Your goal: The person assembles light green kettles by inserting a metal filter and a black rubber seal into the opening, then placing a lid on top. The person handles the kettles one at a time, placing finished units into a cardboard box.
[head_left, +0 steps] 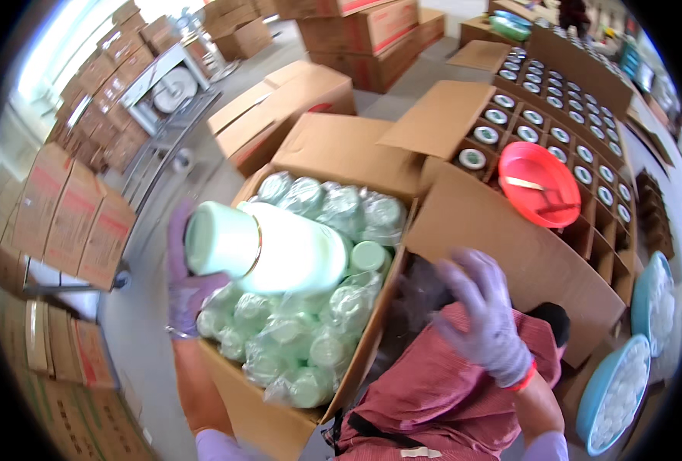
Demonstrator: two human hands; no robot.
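A large mint-green vacuum flask (295,250) with a thin gold ring lies slanted over the open carton (383,326). My left hand (183,284), in a lavender glove, grips its cap end, thumb below and fingers around the far side. Under and around it, several mint-green flasks (287,334) stand in the carton, most in clear plastic bags. One cap (368,257) beside the held flask looks unwrapped. My right hand (483,319), gloved alike with a red band at the wrist, hovers above my lap with its fingers apart and nothing in it.
Right of my lap, a partitioned carton (602,300) holds rows of round-topped containers (533,115); a red basin (537,173) with a tool rests on it. Blue basins (594,407) of whitish items sit at far right. Closed cartons (287,107) and a metal trolley (160,161) stand beyond.
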